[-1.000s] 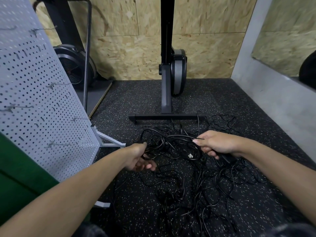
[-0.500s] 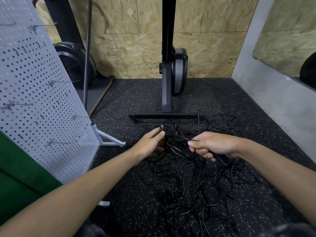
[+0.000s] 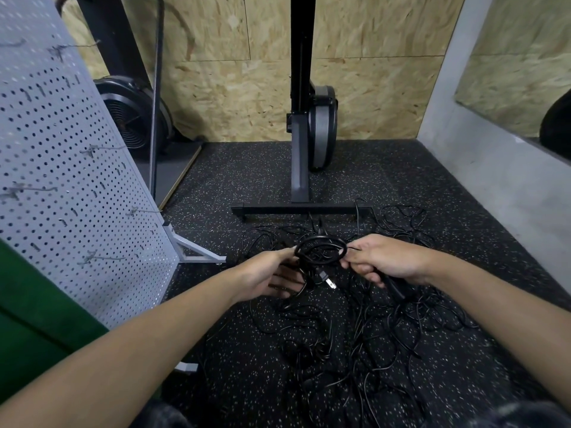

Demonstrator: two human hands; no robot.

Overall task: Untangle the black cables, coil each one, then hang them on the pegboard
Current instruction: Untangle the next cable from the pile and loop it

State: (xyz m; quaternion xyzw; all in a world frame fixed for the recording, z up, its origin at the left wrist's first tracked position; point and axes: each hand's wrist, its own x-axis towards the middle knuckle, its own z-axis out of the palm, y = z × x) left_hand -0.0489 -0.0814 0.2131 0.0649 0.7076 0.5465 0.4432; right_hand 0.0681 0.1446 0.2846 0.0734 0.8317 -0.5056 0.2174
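A heap of tangled black cables lies on the speckled black floor in front of me. Above it, one black cable forms a small round loop between my hands, with its plug hanging below. My left hand pinches the loop's left side. My right hand grips the loop's right side and a thicker black length that runs down toward the heap. A grey pegboard with several metal hooks stands at the left.
A black exercise machine stands behind the heap, its base bar across the floor. A fan wheel sits at back left. The pegboard's foot juts out. A grey wall borders the right, green cloth the left.
My left hand rose from the floor and met my right hand. Between them the cable has gone from a straight stretch to a round loop.
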